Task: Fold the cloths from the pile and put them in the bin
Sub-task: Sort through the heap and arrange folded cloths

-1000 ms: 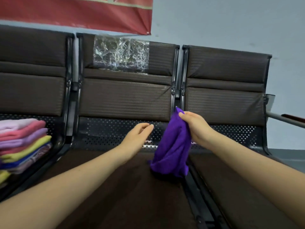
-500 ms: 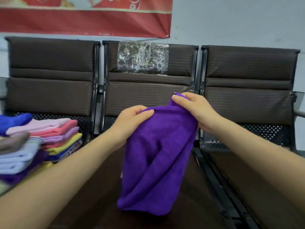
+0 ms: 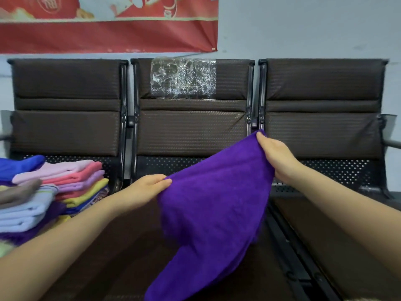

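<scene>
L hand (image 3: 149, 187): pinches cloth (image 3: 214, 205) edge, low.
R hand (image 3: 276, 157): pinches top corner, higher.
Cloth: hangs over mid seat (image 3: 104, 253), slanted.
Risk: uneven hold, so skewed fold; thin pinch may slip.
Bin: not in view.

1. Three joined seats (image 3: 191, 131) stand in a row against the wall (image 3: 303, 27).
2. A banner (image 3: 108, 29) hangs on the wall above the left and middle seats.
3. A stack of cloths (image 3: 54, 192) lies on the left seat.
4. A held cloth (image 3: 212, 209) hangs over the middle seat, between the left hand (image 3: 147, 190) and the right hand (image 3: 277, 159).
5. A plastic sheet (image 3: 183, 78) sits on the middle backrest.
</scene>
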The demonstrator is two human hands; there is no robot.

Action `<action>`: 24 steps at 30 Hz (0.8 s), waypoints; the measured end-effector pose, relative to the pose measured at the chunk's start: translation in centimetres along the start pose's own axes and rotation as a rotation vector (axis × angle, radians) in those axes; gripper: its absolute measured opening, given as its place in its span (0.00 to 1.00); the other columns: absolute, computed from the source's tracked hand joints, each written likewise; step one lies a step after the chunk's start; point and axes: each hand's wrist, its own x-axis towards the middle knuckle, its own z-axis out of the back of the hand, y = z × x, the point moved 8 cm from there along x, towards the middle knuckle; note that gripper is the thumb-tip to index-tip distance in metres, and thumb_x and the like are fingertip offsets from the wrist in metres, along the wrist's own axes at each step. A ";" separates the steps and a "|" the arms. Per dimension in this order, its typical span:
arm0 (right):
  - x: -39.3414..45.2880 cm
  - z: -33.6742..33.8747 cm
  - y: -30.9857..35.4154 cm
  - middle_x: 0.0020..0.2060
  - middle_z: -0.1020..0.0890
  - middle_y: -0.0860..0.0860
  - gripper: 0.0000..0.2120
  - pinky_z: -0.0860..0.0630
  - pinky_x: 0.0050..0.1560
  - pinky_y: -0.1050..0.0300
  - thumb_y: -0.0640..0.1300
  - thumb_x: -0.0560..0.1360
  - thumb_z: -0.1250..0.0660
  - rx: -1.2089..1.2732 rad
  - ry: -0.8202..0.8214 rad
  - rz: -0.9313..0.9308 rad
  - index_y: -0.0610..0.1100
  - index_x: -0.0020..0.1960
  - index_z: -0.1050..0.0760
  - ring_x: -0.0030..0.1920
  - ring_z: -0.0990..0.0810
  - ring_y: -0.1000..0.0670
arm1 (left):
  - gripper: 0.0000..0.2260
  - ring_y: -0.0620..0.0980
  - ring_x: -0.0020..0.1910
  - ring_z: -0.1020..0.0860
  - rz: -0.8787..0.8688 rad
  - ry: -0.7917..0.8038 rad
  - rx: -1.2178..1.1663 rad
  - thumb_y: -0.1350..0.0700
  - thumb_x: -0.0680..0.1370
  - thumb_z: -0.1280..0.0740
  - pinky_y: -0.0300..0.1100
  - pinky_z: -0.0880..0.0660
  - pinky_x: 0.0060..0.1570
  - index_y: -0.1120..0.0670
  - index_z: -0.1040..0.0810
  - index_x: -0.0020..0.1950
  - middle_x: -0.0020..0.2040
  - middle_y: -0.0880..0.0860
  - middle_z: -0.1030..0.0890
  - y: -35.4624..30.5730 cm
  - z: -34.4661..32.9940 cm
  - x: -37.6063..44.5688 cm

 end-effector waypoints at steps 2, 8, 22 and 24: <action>-0.5 -0.4 -1.3 0.35 0.18 0.47 0.19 0.21 0.43 0.54 0.57 0.79 0.39 -0.056 0.084 -0.082 0.43 0.40 0.22 0.33 0.19 0.49 | 0.11 0.46 0.42 0.24 0.037 -0.117 -0.161 0.54 0.81 0.39 0.43 0.29 0.47 0.59 0.21 0.46 0.41 0.51 0.20 0.2 0.6 0.1; -1.4 0.3 -0.3 0.35 0.17 0.48 0.16 0.22 0.41 0.56 0.56 0.78 0.36 0.136 0.058 -0.086 0.44 0.43 0.22 0.33 0.19 0.50 | 0.13 0.42 0.30 0.30 -0.035 -0.116 0.166 0.51 0.78 0.34 0.39 0.34 0.33 0.54 0.24 0.35 0.30 0.46 0.26 -1.0 2.4 -1.0; -6.5 -0.8 0.4 0.41 0.14 0.49 0.13 0.21 0.42 0.59 0.47 0.82 0.42 -0.023 0.284 -0.078 0.41 0.52 0.22 0.40 0.16 0.52 | 0.08 0.48 0.49 0.24 0.007 -0.444 -0.116 0.52 0.81 0.39 0.47 0.30 0.55 0.50 0.22 0.47 0.47 0.50 0.19 0.2 8.5 -5.3; -7.3 -1.0 0.5 0.44 0.14 0.47 0.13 0.22 0.47 0.54 0.46 0.82 0.42 -0.040 0.314 -0.077 0.39 0.56 0.22 0.43 0.16 0.50 | 0.10 0.46 0.50 0.23 0.003 -0.528 -0.217 0.54 0.82 0.42 0.43 0.30 0.55 0.49 0.22 0.47 0.48 0.47 0.19 -1.5 8.4 -6.2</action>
